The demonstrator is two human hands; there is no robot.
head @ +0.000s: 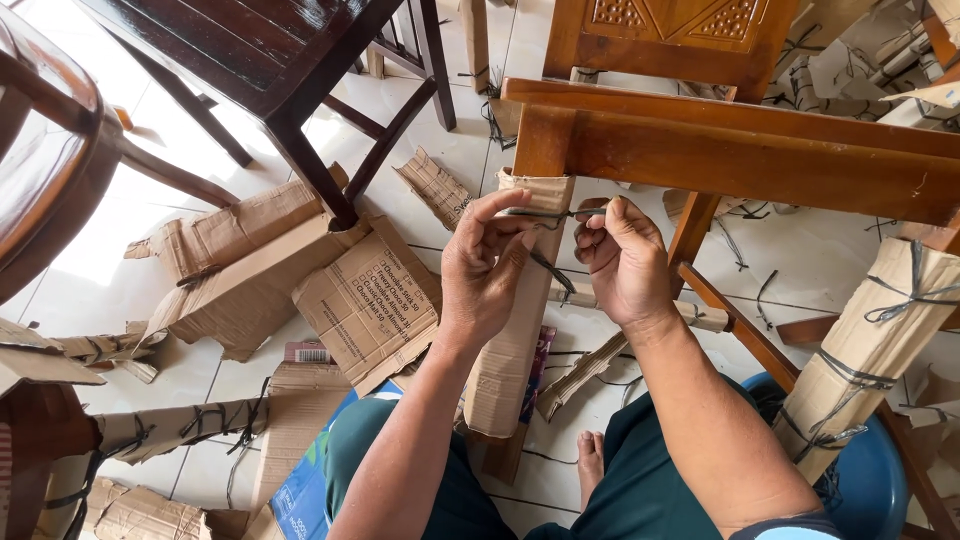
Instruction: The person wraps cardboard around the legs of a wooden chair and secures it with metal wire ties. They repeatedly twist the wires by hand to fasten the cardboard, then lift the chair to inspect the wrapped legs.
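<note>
A brown wooden chair [740, 150] stands in front of me. Its front left leg is wrapped in a cardboard sleeve [515, 330]. A dark plastic strap [545, 213] runs around the top of that sleeve. My left hand [485, 265] pinches the strap against the cardboard with thumb and forefinger. My right hand [625, 260] grips the strap's other end just to the right, with a loose tail hanging down between the two hands. The chair's front right leg [865, 350] is wrapped in cardboard too and bound with several straps.
Torn cardboard pieces [300, 280] and strap offcuts litter the white tiled floor. A dark wooden chair [290, 70] stands at upper left, with another rounded chair at the far left edge. I sit on a blue stool [880, 470]; my bare foot [590, 460] shows below.
</note>
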